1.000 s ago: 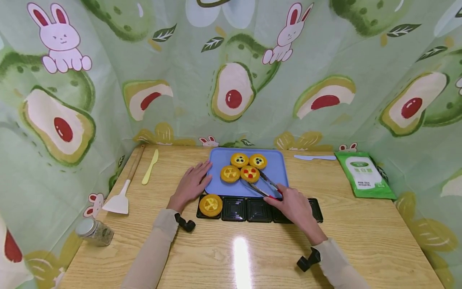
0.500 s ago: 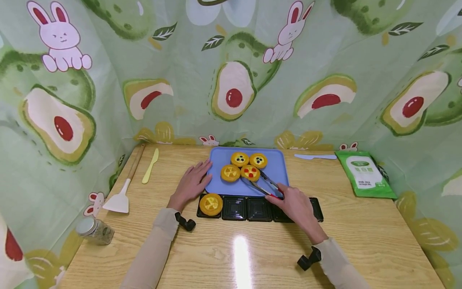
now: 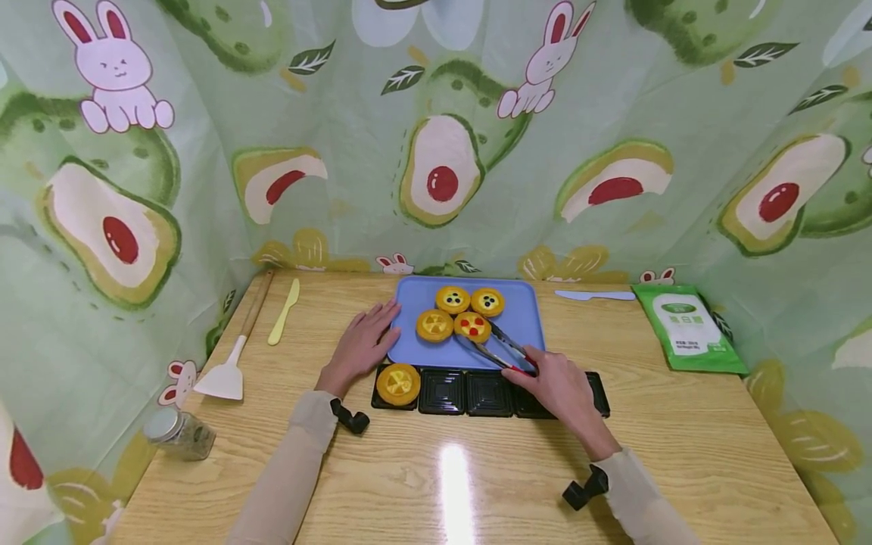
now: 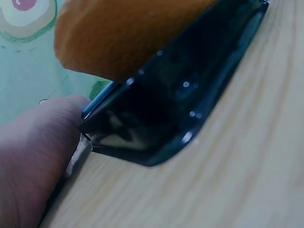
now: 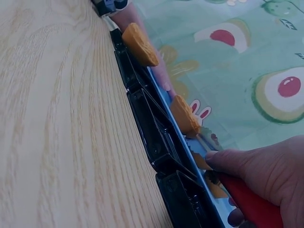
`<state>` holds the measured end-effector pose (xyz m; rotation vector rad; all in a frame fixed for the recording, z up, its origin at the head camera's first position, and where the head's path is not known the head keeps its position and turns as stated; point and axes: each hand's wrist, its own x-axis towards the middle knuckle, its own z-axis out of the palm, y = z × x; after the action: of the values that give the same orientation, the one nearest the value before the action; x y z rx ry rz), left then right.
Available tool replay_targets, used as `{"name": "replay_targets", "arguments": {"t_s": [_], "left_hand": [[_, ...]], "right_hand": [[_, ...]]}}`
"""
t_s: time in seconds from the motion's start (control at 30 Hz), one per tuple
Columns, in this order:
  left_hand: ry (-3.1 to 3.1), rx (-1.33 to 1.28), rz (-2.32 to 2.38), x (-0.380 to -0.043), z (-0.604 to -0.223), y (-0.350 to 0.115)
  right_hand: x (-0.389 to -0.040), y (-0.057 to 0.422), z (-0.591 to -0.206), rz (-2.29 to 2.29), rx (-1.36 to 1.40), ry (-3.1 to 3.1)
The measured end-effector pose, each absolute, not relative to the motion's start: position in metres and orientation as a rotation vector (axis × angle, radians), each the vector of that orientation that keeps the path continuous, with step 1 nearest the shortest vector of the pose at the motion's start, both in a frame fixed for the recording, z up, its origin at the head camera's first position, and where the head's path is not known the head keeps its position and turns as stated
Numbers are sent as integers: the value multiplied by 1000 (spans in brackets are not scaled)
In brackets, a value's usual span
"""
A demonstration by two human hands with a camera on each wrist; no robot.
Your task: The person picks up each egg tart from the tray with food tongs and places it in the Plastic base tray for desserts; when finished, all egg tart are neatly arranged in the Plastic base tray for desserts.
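My left hand (image 3: 361, 344) lies with straight fingers at the left edge of a blue tray (image 3: 521, 306). In the right hand (image 3: 562, 387) I grip a pair of tongs (image 5: 249, 202) with red handles. Their tips stand on either side of an egg tart with red pieces on top (image 3: 472, 327), which sits on the tray. Beside it are a tart with yellow wedges (image 3: 434, 326) and two tarts with dark berries (image 3: 453, 300). In front of the tray runs a row of black plastic compartments (image 3: 442, 393); its leftmost one holds another yellow-topped tart (image 3: 398, 384).
To the left lie a white spatula (image 3: 223, 381) with a wooden handle, a yellow knife (image 3: 284, 314) and a glass jar (image 3: 180, 437) with a metal lid. A pale blue knife (image 3: 594, 296) and a green-white packet (image 3: 688, 329) lie at the back right. A printed curtain (image 3: 368, 189) surrounds the wooden table (image 3: 381, 484).
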<state>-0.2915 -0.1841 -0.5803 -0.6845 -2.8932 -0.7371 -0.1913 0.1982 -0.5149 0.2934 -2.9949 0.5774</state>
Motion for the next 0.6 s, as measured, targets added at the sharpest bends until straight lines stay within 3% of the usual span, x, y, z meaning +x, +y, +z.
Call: {"name": "replay_targets", "arguments": {"t_s": [0.6], "left_hand": [[-2891, -678, -757, -291, -580, -182]], "right_hand": [[-169, 198, -498, 592, 281, -3009]]}}
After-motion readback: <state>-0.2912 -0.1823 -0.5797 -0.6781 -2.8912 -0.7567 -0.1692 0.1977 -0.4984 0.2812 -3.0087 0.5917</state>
